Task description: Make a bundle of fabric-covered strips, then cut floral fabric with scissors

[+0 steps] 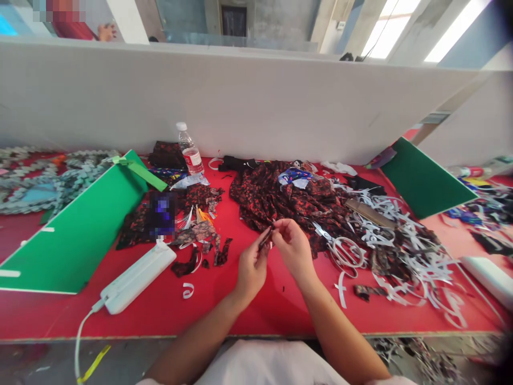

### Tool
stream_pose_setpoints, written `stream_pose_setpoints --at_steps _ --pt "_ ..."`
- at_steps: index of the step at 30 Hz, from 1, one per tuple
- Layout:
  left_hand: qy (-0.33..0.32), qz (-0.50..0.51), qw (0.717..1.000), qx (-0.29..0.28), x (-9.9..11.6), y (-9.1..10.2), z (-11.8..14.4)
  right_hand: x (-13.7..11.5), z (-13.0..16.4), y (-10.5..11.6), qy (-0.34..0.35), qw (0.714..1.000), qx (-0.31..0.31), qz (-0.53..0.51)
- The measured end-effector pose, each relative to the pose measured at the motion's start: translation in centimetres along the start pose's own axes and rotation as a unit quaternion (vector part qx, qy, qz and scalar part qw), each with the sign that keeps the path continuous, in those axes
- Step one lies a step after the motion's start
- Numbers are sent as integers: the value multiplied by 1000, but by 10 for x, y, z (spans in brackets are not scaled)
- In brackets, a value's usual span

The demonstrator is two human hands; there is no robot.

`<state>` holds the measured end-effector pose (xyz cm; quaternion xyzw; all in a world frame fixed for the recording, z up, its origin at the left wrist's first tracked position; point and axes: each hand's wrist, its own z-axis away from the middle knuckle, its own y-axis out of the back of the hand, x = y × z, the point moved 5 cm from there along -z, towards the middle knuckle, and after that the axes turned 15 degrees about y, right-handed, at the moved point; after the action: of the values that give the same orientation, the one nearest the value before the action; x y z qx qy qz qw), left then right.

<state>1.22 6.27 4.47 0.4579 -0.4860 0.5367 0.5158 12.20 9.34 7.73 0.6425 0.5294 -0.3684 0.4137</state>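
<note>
Over the middle of the red table, both hands meet close together. My left hand (253, 264) is closed around a small dark piece of fabric (264, 243). Pinched at the upper end of that piece are the fingertips of my right hand (292, 246). Just beyond them lies a heap of dark, red-patterned fabric (264, 195), with a blue printed cloth (296, 177) on top. Scissors (321, 231) with pale looped handles rest to the right of my right hand, partly among the scraps.
White strips (425, 272) and scraps pile up at the right. Green divider boards (76, 230) stand on both sides. A white power strip (138, 278) with a cable lies at left, below a water bottle (190, 152). A person's hand (107, 32) shows beyond the white partition.
</note>
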Motion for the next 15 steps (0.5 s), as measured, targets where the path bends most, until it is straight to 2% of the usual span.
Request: stream_pose_setpoints --at_steps 15 --pt "-5 8 1000 -5 5 -1 3 0 2 -2 27 999 -20 3"
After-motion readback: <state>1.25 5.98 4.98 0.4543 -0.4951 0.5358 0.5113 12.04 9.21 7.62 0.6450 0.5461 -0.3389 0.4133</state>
